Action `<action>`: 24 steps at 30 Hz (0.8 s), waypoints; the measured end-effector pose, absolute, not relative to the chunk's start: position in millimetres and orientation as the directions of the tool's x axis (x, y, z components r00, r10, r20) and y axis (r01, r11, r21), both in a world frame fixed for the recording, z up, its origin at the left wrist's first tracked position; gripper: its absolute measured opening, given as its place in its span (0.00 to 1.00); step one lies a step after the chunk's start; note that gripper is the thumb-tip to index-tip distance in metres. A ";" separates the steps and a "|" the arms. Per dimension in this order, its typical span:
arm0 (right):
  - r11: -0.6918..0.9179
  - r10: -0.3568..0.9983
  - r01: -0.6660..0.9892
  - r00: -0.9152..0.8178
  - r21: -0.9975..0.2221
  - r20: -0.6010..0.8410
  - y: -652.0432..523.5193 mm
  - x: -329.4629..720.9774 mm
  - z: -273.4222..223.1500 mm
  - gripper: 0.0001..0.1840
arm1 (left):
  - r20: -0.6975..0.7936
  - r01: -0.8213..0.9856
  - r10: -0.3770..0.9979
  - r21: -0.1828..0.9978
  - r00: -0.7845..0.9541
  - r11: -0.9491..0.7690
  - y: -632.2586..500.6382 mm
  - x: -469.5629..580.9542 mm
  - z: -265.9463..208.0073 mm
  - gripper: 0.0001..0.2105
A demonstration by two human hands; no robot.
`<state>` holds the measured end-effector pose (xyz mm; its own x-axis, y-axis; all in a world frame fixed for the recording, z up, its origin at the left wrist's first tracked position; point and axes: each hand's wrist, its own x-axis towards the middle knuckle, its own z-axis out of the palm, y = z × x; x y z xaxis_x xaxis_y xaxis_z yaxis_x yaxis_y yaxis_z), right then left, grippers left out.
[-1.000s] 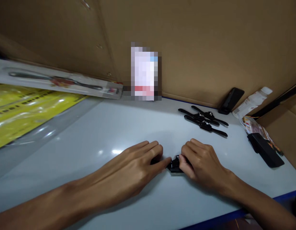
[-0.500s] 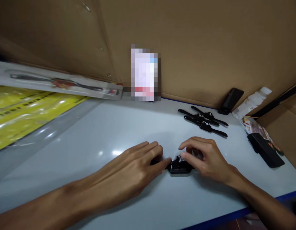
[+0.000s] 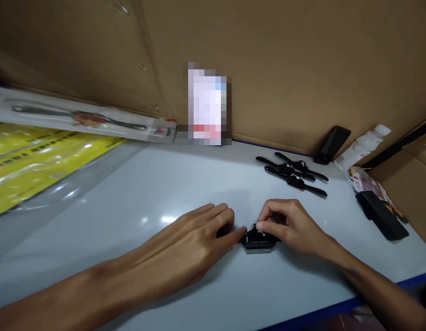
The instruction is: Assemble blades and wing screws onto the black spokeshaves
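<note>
A black spokeshave (image 3: 257,243) lies on the table, its blade edge toward me. My left hand (image 3: 208,232) is closed around its left handle, thumb against the body; most of that handle is hidden. From the right, my right hand (image 3: 287,225) pinches thumb and forefinger at the small silvery screw on top of the body. The fingertips partly cover that screw, and the hand hides most of the right handle. Farther back lie three more black spokeshaves: a front one (image 3: 296,182), a middle one (image 3: 284,168) and a rear one (image 3: 302,166).
Yellow packaging under clear plastic (image 3: 43,163) covers the left side, with a long packaged tool (image 3: 85,117) behind it. A pixelated upright card (image 3: 208,108) stands at the cardboard wall (image 3: 285,59). At right are a black phone-like object (image 3: 332,145), a bottle (image 3: 365,145) and a black case (image 3: 383,217).
My right thumb and forefinger have come together in a pinch at the screw on the spokeshave. My left hand and the spokeshave stay in place.
</note>
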<state>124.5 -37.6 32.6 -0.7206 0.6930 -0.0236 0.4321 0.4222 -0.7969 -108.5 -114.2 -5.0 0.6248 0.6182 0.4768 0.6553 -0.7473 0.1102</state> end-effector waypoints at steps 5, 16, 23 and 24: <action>0.604 0.689 0.505 -0.720 -0.617 0.086 -43.9 123.5 28.4 0.11 | 0.480 0.657 0.616 0.105 0.624 -0.747 -113.7 -108.1 -6.9 0.13; 0.867 0.473 0.497 -0.800 -0.034 0.369 -62.0 122.5 15.7 0.14 | 0.490 0.645 0.614 0.129 0.619 -0.753 -114.4 -106.8 -4.3 0.14; 0.830 0.557 0.511 -0.763 -0.222 0.327 -57.2 125.4 20.5 0.19 | 0.486 0.644 0.605 0.106 0.631 -0.757 -113.9 -106.5 -6.0 0.13; 0.820 0.570 0.500 -0.758 -0.279 0.318 -53.9 127.5 24.1 0.20 | 0.484 0.645 0.605 0.104 0.632 -0.757 -113.9 -106.7 -6.0 0.13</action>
<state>127.5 -53.9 24.1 -0.7575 0.5700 0.3182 0.4996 0.8199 -0.2795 -106.7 -113.9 -6.0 0.6316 0.6053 0.4844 0.6454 -0.7567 0.1040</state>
